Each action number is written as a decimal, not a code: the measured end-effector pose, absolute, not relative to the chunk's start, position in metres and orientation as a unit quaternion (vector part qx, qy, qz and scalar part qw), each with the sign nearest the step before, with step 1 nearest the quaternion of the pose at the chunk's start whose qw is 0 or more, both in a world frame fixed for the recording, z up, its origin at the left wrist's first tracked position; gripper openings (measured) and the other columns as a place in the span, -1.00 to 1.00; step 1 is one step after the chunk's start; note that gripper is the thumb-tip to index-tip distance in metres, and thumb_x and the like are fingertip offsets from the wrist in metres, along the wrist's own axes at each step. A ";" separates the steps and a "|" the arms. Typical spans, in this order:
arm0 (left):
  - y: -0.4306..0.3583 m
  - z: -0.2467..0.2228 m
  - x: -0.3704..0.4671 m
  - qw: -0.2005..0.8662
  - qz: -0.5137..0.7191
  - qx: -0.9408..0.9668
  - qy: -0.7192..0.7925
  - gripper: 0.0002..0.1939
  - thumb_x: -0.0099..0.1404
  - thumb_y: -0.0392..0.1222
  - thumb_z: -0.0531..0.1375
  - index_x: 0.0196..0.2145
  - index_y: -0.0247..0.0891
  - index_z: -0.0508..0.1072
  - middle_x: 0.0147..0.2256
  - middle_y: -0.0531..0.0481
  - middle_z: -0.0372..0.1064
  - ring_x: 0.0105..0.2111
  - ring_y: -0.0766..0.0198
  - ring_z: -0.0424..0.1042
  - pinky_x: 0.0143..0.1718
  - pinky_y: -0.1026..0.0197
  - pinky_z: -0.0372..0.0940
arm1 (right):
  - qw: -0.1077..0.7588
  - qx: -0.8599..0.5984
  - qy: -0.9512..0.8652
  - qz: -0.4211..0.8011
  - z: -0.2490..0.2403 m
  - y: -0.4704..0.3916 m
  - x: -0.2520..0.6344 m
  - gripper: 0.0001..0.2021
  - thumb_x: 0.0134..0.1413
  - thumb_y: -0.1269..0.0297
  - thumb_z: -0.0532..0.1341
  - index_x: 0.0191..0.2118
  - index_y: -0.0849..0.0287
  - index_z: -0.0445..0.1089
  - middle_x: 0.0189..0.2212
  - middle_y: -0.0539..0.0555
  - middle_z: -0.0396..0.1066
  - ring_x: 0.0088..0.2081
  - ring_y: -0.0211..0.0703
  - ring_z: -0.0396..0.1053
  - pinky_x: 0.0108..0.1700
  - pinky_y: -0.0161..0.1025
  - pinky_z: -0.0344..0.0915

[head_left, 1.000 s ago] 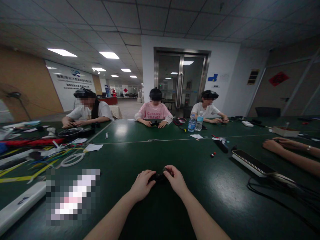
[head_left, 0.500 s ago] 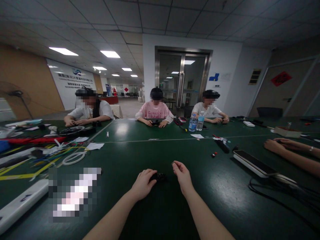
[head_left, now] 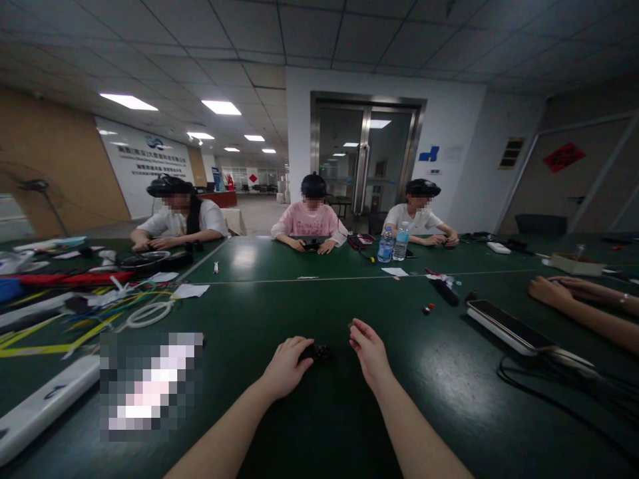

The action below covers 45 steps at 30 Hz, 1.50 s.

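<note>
My left hand is closed on the left end of a small black object that rests on the dark green table. Its kind is hard to tell; its top looks uneven, with small details. To the right of it and apart from it, my right hand is raised a little over the table. Thumb and forefinger are pinched together at the tip around something tiny and dark, too small to name.
At the left lie a white power strip, a coiled white cable and several loose wires. To the right are a phone on a white block, black cables and another person's hands. Two water bottles stand farther back, near several seated people.
My right hand has shifted slightly to the right, away from the black object, its fingertips still pinched. My left hand has stayed on the black object.
</note>
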<state>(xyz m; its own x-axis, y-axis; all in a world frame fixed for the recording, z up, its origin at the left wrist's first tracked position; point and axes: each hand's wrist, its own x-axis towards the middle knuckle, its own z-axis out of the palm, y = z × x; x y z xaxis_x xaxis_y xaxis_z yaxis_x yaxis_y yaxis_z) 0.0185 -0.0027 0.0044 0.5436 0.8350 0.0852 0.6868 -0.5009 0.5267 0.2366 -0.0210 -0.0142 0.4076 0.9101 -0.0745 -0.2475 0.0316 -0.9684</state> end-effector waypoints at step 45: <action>-0.005 0.007 0.020 0.207 0.175 0.849 0.453 -0.57 0.25 -0.14 0.00 0.08 -0.17 0.24 0.05 -0.04 0.20 0.06 0.16 0.17 0.08 0.11 0.08 | 0.317 -0.576 -0.695 0.290 0.008 -0.042 0.206 -0.57 -0.07 0.34 0.18 0.00 -0.01 0.32 -0.02 -0.01 0.34 0.05 -0.14 0.23 0.12 -0.11 0.09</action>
<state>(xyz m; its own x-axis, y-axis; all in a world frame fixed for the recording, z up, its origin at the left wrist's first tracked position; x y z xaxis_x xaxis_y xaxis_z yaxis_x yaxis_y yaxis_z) 0.0201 -0.0051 0.0070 0.5287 0.8417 0.1095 0.6974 -0.5043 0.5093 0.2064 -0.0424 0.0076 -0.1348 0.9852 0.1059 0.6177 0.1671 -0.7684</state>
